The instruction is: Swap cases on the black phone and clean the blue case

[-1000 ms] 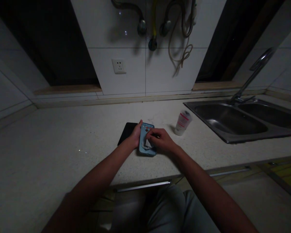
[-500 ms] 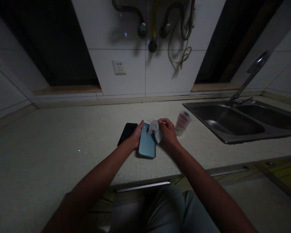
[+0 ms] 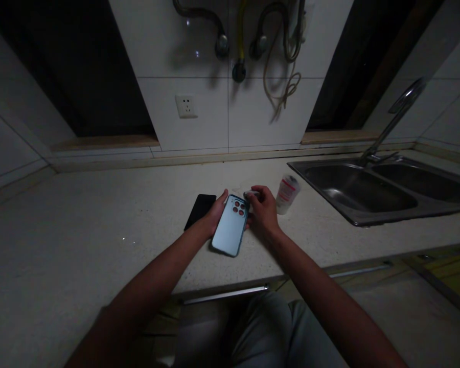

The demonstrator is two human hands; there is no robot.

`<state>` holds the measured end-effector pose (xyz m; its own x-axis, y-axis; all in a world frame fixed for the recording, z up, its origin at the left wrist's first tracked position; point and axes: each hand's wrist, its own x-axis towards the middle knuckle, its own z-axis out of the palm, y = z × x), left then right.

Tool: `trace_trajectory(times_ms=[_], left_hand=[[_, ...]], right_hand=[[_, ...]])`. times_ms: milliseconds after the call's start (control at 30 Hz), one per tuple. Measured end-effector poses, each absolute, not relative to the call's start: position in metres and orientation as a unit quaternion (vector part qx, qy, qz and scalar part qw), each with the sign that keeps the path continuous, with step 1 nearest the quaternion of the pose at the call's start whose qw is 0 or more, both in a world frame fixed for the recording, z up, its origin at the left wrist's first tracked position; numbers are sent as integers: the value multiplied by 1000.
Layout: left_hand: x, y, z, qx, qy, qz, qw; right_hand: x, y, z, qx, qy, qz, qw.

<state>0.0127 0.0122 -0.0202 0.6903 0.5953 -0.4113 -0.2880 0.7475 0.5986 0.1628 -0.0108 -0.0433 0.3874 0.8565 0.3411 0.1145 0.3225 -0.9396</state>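
My left hand [image 3: 216, 208] is closed on the left edge of a light blue phone [image 3: 229, 229], thumb along its side. The phone's back and its round camera lenses face up, and it is tilted above the counter. At its top right corner my right hand [image 3: 263, 205] pinches a crumpled white tissue [image 3: 250, 194], mostly hidden by the fingers. A flat black phone-like slab [image 3: 200, 210] lies on the counter left of the phone, partly behind my left hand. Just right of my right hand stands a clear plastic cup [image 3: 287, 193] with red print.
The pale counter [image 3: 99, 220] runs along a tiled wall with a power socket [image 3: 186, 107]. A steel double sink [image 3: 362, 186] with a faucet [image 3: 391, 122] is set in at the right. Hoses and a looped cord [image 3: 287, 92] hang on the wall. A metal handle [image 3: 226, 295] lines the front edge.
The tissue has moved off the phone's camera area to its upper right edge and is bunched smaller in my right hand. The phone has turned slightly, its lower end swinging left.
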Motion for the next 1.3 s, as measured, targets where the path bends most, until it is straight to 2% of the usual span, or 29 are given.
trace_trajectory(times_ms=[133, 300, 700, 867, 1133, 1300], left_hand=[[15, 5, -16, 264, 300, 211, 892], [17, -3, -11, 276, 342, 221, 871], [22, 2, -17, 229, 374, 278, 855], [24, 6, -20, 171, 334, 338, 863], [27, 1, -12, 142, 272, 417, 855], [26, 1, -10, 134, 266, 423, 856]], right_hand=[[160, -16, -40, -514, -500, 267, 644], [154, -24, -36, -462, -628, 266, 567], [154, -29, -33, -377, -778, 39, 502], [150, -34, -28, -338, -810, -9, 478], [150, -38, -27, -308, -808, 8, 502], [150, -38, -28, -284, -798, 17, 532]])
